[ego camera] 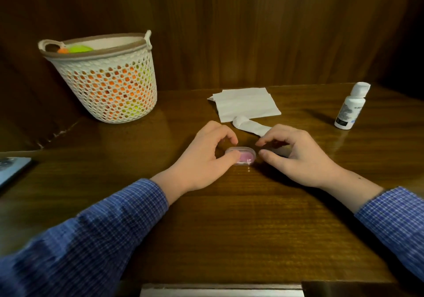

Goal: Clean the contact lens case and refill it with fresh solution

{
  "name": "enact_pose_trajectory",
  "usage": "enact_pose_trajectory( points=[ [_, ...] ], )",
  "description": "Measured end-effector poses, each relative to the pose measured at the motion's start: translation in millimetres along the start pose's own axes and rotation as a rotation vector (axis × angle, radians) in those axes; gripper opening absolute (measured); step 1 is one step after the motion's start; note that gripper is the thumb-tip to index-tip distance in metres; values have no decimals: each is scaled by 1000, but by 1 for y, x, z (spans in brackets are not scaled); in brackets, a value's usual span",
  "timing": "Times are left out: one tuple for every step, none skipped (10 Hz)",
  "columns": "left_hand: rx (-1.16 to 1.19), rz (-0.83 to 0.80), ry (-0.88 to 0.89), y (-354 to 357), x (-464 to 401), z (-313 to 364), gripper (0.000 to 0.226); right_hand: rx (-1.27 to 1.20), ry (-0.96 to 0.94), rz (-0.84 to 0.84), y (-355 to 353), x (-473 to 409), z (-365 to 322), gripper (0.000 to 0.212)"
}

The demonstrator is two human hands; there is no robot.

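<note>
A small clear oval contact lens case [245, 157] with a pink inside lies on the wooden table [229, 216]. My left hand [206, 156] pinches its left end between thumb and fingers. My right hand [296, 154] hovers just right of the case with thumb and fingers curled; a bit of white tissue shows under the palm, and I cannot tell whether the hand holds it. A small wet drop [248, 170] sits on the table in front of the case. The white solution bottle [350, 106] stands upright at the right.
Flat white tissues [245, 104] lie behind my hands, with a twisted tissue [250, 128] at their near edge. A white woven basket [107, 78] holding orange and green items stands at the back left. A flat blue object [11, 168] lies at the left edge.
</note>
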State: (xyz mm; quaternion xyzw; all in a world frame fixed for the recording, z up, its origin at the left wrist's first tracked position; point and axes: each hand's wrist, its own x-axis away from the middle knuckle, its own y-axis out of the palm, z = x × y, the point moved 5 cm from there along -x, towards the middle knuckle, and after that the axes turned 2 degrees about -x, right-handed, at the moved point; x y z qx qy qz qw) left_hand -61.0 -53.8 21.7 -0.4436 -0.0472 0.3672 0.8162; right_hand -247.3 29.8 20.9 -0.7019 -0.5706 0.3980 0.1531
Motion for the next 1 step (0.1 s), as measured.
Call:
enact_pose_trajectory(
  points=[
    [-70, 78, 38, 1, 19, 17, 9, 23, 126, 80, -15, 14, 0, 17]
  ],
)
